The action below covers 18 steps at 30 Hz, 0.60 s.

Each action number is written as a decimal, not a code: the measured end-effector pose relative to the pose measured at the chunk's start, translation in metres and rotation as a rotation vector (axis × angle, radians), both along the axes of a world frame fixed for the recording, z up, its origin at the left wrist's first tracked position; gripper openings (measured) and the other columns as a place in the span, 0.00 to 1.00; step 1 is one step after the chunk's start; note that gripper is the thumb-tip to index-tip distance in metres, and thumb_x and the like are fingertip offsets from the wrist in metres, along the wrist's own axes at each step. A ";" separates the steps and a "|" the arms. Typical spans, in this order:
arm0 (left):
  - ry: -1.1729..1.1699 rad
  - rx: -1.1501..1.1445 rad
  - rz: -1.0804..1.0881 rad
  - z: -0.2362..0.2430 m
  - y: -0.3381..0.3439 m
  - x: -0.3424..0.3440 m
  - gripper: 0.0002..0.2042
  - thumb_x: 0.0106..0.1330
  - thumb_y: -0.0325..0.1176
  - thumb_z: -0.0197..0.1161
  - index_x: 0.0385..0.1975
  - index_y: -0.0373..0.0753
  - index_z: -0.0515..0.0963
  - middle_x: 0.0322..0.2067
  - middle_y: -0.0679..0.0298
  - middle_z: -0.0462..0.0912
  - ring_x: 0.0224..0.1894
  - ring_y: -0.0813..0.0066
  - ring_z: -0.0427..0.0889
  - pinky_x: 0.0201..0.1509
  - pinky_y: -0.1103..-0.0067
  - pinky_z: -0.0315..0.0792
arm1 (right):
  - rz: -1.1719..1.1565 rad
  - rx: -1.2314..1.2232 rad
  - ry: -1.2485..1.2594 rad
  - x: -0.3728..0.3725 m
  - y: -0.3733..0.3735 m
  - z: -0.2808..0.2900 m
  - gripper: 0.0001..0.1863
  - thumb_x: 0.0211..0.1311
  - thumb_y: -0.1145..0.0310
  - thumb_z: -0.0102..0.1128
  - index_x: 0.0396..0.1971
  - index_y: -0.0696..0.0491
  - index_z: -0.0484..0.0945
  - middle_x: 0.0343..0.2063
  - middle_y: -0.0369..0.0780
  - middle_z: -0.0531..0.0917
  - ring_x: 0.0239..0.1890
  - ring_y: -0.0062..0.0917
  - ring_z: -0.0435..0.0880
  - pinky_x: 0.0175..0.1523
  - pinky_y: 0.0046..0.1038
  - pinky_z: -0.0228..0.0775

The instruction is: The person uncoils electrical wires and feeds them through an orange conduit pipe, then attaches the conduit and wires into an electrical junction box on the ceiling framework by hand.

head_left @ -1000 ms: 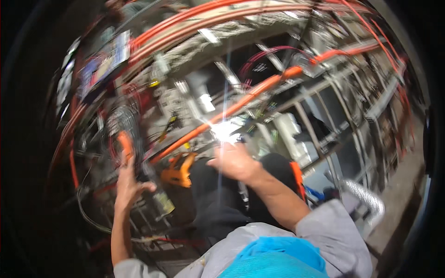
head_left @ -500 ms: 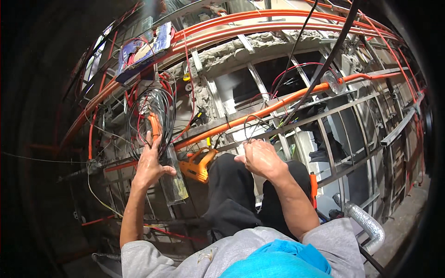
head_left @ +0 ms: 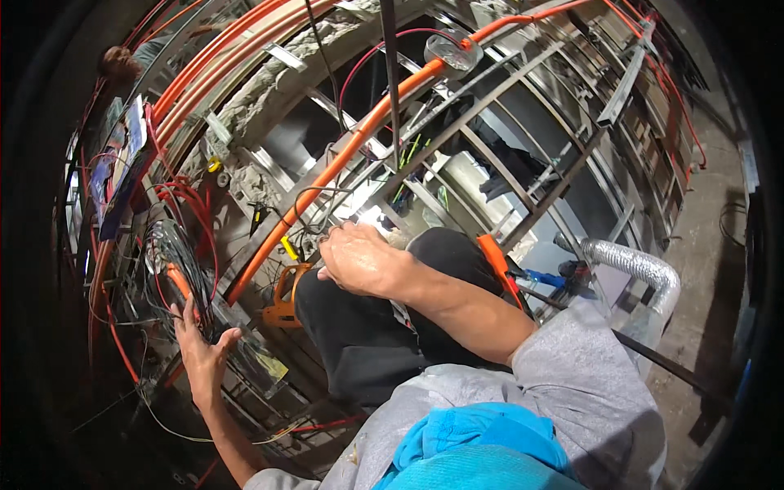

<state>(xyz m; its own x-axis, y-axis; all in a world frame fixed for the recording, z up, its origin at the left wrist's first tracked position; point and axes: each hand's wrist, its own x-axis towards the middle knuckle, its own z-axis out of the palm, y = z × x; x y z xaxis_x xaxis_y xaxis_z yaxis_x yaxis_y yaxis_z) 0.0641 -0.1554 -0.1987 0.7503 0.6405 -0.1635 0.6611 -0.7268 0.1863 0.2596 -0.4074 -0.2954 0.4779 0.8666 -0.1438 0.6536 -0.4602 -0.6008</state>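
Note:
My left hand (head_left: 196,347) is open, fingers spread against a coil of dark cables (head_left: 184,245) with an orange tube (head_left: 178,282) in it. My right hand (head_left: 355,257) is closed in front of my dark-trousered knees (head_left: 339,343); loops of dark wire run by its fingers, and what it grips is hidden. Between my hands lies an orange tool (head_left: 278,314), a yellow-handled tool (head_left: 290,247) just above it. A long orange conduit (head_left: 327,175) runs diagonally beyond them. An orange-handled tool (head_left: 494,257) is right of my knees.
A metal grid framework (head_left: 510,163) surrounds me, with broken concrete (head_left: 253,106) and bundled orange conduits (head_left: 196,69). A blue-and-white box (head_left: 118,171) holds wires at left. Another person (head_left: 118,61) is at upper left. A silver flexible duct (head_left: 621,257) bends at right, by a concrete ledge (head_left: 702,278).
My view has swung, so the framework sits at a different angle. My left hand is lower and further left in view; my right hand is further left, still closed.

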 end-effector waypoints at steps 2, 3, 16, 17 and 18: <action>0.036 0.034 -0.028 0.002 0.001 0.003 0.52 0.44 0.46 0.82 0.72 0.44 0.61 0.74 0.41 0.54 0.75 0.43 0.55 0.75 0.59 0.57 | -0.031 0.092 -0.156 -0.006 -0.006 -0.009 0.21 0.64 0.50 0.61 0.35 0.57 0.79 0.37 0.47 0.83 0.45 0.39 0.82 0.50 0.40 0.72; 0.065 0.074 -0.044 0.003 0.002 0.005 0.51 0.46 0.48 0.81 0.72 0.44 0.62 0.72 0.42 0.59 0.74 0.44 0.58 0.74 0.59 0.59 | -0.051 0.104 -0.298 -0.010 -0.007 -0.013 0.19 0.64 0.51 0.60 0.33 0.55 0.78 0.35 0.44 0.82 0.43 0.35 0.81 0.49 0.36 0.72; 0.030 -0.185 0.076 0.058 0.003 0.031 0.41 0.54 0.40 0.78 0.70 0.43 0.67 0.56 0.48 0.80 0.54 0.62 0.82 0.58 0.69 0.74 | -0.221 0.439 -1.024 -0.021 -0.010 -0.021 0.08 0.64 0.69 0.53 0.24 0.51 0.73 0.23 0.37 0.74 0.31 0.26 0.81 0.46 0.32 0.74; 0.015 -0.197 0.094 0.069 -0.001 0.034 0.40 0.55 0.38 0.78 0.70 0.43 0.68 0.53 0.48 0.82 0.50 0.67 0.83 0.55 0.72 0.76 | -0.194 0.459 -0.973 -0.021 -0.006 -0.022 0.08 0.63 0.70 0.53 0.23 0.51 0.73 0.23 0.37 0.73 0.31 0.26 0.80 0.45 0.31 0.74; 0.022 -0.189 0.103 0.079 -0.003 0.037 0.40 0.55 0.38 0.78 0.70 0.43 0.68 0.53 0.48 0.82 0.50 0.67 0.83 0.55 0.72 0.76 | -0.169 0.480 -0.922 -0.021 -0.002 -0.022 0.08 0.63 0.70 0.53 0.23 0.51 0.73 0.23 0.37 0.73 0.30 0.26 0.80 0.45 0.31 0.73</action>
<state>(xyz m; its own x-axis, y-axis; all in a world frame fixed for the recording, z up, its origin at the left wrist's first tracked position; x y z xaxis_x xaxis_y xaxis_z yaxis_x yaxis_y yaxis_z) 0.1008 -0.1587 -0.1200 0.6772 0.6705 -0.3030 0.7356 -0.6085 0.2976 0.2382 -0.4098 -0.3178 0.3473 0.6486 0.6773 0.9000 -0.4333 -0.0466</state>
